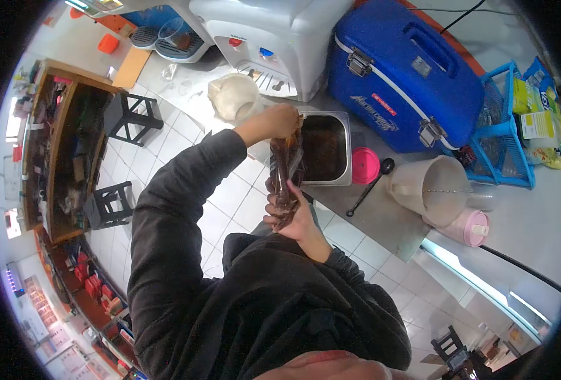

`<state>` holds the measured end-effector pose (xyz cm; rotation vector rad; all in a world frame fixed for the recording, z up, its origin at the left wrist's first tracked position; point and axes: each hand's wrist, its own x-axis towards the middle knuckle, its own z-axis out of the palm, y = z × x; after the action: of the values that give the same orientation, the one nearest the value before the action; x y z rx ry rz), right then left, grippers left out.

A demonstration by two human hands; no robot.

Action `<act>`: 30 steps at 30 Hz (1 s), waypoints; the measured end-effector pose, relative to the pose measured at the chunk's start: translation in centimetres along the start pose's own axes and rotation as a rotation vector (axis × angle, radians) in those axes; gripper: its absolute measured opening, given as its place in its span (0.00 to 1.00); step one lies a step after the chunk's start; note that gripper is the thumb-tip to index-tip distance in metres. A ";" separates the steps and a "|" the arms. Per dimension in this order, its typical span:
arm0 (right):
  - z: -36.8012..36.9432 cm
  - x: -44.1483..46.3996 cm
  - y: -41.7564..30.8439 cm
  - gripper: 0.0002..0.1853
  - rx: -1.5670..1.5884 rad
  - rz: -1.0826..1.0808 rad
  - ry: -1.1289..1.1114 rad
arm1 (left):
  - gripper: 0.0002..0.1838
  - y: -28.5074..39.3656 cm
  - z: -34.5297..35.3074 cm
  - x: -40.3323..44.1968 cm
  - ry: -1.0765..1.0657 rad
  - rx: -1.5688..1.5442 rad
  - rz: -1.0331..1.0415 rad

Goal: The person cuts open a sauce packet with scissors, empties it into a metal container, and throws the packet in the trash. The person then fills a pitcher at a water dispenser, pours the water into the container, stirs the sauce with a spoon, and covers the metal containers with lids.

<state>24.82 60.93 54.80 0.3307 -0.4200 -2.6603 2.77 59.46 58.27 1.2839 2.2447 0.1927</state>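
A clear plastic bag with dark brown contents (pixel 283 168) hangs between my two hands, beside the steel pan's near-left edge. My left hand (pixel 281 121) is closed on its upper end, the fingers pinched together. Lower down, my right hand (pixel 298 218) wraps round the bag's bottom part, thumb lying along it. The rectangular steel pan (pixel 349 149) holds something dark brown; the bag covers part of its left side. Beyond my left hand stands a cream pitcher-like container (pixel 233 98), partly wrapped in plastic.
Right of the pan lie a pink lid (pixel 365 166) and a black measuring spoon (pixel 369 187). A large beige jug (pixel 429 183) and a pink-lidded container (pixel 467 228) stand farther right. A blue cooler box (pixel 407 76), white water dispenser (pixel 268 41) and blue basket (pixel 498 139) line the back.
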 end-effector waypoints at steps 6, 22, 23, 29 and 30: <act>5.0 -0.2 0.4 0.13 -0.009 -0.088 0.297 | 0.17 0.4 0.3 0.4 0.064 -0.004 -0.040; 0.0 -0.3 -1.6 0.09 -0.194 -0.037 0.286 | 0.21 1.0 1.8 -1.2 0.337 -0.038 -0.051; 0.4 -0.4 -1.6 0.10 -0.243 -0.018 0.317 | 0.19 1.7 1.4 -1.7 0.347 -0.080 -0.056; 1.9 -1.4 -3.6 0.06 -0.506 0.068 0.359 | 0.13 1.8 2.6 -2.9 0.481 -0.260 0.176; 4.2 -1.5 -3.2 0.06 -0.639 0.013 0.486 | 0.12 2.0 2.9 -3.3 0.507 -0.242 0.215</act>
<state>23.69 65.36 57.85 0.7239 0.5597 -2.4183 7.14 57.41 57.85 1.4587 2.3786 0.9319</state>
